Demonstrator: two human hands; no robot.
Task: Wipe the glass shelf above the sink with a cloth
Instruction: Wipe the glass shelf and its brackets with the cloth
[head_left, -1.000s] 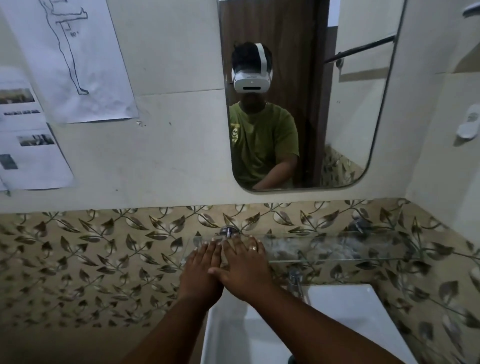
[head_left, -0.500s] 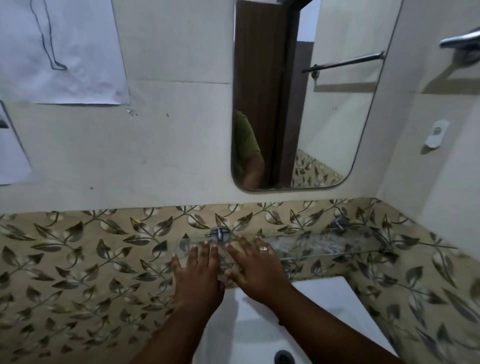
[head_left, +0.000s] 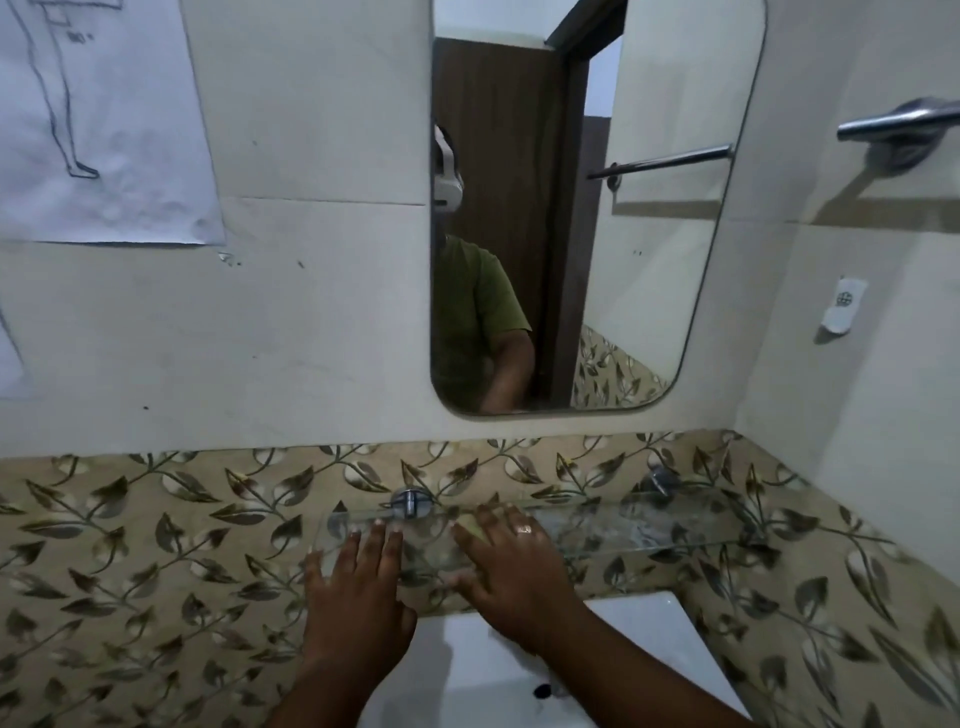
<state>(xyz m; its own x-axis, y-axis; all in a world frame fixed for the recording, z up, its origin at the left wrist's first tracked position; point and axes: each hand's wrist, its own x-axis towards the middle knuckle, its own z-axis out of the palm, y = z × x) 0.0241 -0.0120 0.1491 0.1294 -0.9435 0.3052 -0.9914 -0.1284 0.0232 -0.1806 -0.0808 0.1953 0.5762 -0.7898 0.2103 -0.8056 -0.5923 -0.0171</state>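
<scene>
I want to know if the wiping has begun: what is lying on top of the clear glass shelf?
Only two bare hands, left hand and right hand, lie flat on the clear glass shelf. No cloth shows; their palms hide whatever is beneath.

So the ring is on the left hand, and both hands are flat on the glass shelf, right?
Not quite. In the head view the ring is on the right hand, not the left hand. The rest is right: both hands lie flat on the glass shelf.
</scene>
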